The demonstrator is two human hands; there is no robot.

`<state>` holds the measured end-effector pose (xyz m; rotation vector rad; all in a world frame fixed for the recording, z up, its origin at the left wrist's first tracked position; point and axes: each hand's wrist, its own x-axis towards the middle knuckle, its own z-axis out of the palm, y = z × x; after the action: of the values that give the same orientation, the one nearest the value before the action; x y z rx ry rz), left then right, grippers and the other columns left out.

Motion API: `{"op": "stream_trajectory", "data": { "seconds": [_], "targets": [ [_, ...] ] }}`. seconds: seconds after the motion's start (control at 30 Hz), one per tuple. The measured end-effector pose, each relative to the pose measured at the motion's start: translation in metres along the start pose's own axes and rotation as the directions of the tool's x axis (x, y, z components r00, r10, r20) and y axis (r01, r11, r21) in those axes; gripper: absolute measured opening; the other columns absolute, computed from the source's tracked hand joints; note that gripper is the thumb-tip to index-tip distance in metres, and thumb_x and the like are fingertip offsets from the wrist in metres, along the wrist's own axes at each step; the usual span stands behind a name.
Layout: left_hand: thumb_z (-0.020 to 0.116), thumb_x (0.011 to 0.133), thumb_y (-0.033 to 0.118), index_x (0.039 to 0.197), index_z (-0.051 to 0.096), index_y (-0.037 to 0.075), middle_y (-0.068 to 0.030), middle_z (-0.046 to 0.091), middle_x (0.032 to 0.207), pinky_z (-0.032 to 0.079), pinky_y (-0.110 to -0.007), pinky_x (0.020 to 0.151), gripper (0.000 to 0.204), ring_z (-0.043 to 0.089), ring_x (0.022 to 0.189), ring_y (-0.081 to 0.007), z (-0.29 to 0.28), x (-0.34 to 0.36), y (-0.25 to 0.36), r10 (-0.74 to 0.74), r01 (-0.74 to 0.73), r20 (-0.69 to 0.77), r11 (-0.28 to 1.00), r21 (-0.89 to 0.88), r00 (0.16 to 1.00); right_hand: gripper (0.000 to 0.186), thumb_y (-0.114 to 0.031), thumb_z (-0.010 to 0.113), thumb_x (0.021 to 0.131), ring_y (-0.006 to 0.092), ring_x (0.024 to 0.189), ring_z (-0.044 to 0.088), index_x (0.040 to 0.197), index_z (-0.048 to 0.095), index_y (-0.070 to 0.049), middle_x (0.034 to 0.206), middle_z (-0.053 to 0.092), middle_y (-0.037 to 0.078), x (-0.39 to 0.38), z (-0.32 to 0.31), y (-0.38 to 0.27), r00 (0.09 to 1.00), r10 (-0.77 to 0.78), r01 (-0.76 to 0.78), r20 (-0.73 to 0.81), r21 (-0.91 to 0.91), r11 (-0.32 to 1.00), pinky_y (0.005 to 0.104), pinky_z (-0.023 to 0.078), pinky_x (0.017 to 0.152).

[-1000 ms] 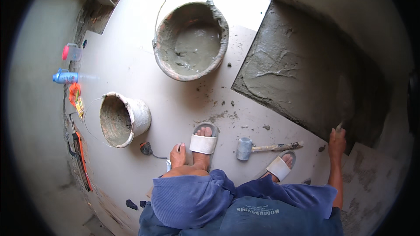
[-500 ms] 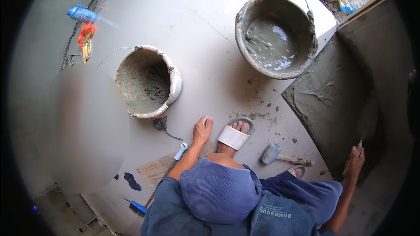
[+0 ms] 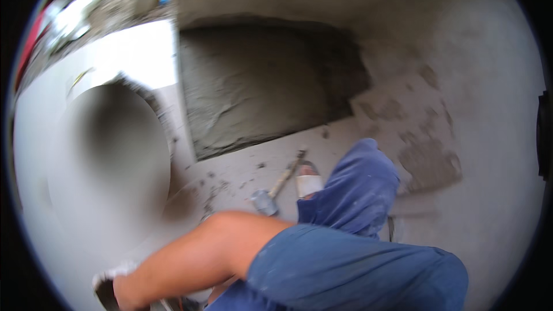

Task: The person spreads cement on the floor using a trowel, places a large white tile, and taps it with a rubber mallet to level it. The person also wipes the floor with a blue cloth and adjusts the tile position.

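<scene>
Head view: one mallet (image 3: 265, 202), one bed of grey mortar (image 3: 259, 83).

Rough, ridged mortar (image 3: 253, 80) against smooth, pale tile (image 3: 233, 166).
The mallet (image 3: 264, 203) has a matt, rubbery-looking head and a wooden-looking handle (image 3: 283, 179); the trouser leg (image 3: 360, 190) is dull, creased cloth, the wall (image 3: 489, 69) smooth and matt.

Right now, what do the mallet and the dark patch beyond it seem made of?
Mallet: dull grey head, probably rubber; pale tan handle, dark at one end, likely wood, though blur leaves both open. Dark patch: likely damp mortar, matte grey, with smeared ridges.
</scene>
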<state>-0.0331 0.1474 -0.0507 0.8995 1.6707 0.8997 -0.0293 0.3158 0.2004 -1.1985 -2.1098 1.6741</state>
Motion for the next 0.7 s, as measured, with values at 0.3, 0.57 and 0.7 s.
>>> {"op": "stream_trajectory", "data": {
  "seconds": [0.3, 0.57, 0.7],
  "targets": [
    [0.06, 0.093, 0.023, 0.11, 0.062, -0.004, -0.017, 0.067, 0.103, 0.047, -0.037, 0.087, 0.032, 0.063, 0.097, -0.0249, 0.054, 0.012, 0.095, 0.052, 0.003, 0.463, 0.993, -0.116, 0.885, 0.025, -0.032, 0.061, 0.075, 0.0268, 0.085, 0.064, 0.073, 0.071, -0.009, 0.087, 0.066, 0.016, -0.097, -0.143, 0.096, 0.727, -0.389, 0.002, -0.566, -0.564, 0.826, 0.0421, 0.047, 0.074],
    [0.051, 0.1, 0.028, 0.101, 0.058, -0.001, -0.0101, 0.063, 0.089, 0.045, -0.031, 0.072, 0.029, 0.058, 0.08, -0.0181, 0.118, 0.099, 0.144, 0.146, -0.355, 0.758, 0.927, 0.12, 0.636, 0.03, -0.032, 0.053, 0.086, 0.0338, 0.08, 0.066, 0.083, 0.071, -0.008, 0.073, 0.067, 0.013, -0.398, -0.193, 0.169, 0.509, 0.335, -0.696, -0.793, -0.15, 0.702, 0.0469, 0.049, 0.08],
    [0.054, 0.099, 0.026, 0.115, 0.053, 0.0, -0.0136, 0.062, 0.102, 0.048, -0.032, 0.077, 0.031, 0.06, 0.087, -0.0213, 0.138, 0.082, 0.162, 0.157, -0.427, 0.798, 0.894, 0.136, 0.582, 0.033, -0.031, 0.053, 0.092, 0.0356, 0.101, 0.061, 0.112, 0.065, -0.008, 0.11, 0.062, 0.017, -0.533, -0.127, 0.191, 0.076, 0.401, -0.751, -0.913, 0.212, 0.625, 0.0471, 0.049, 0.085]
  ]
}}
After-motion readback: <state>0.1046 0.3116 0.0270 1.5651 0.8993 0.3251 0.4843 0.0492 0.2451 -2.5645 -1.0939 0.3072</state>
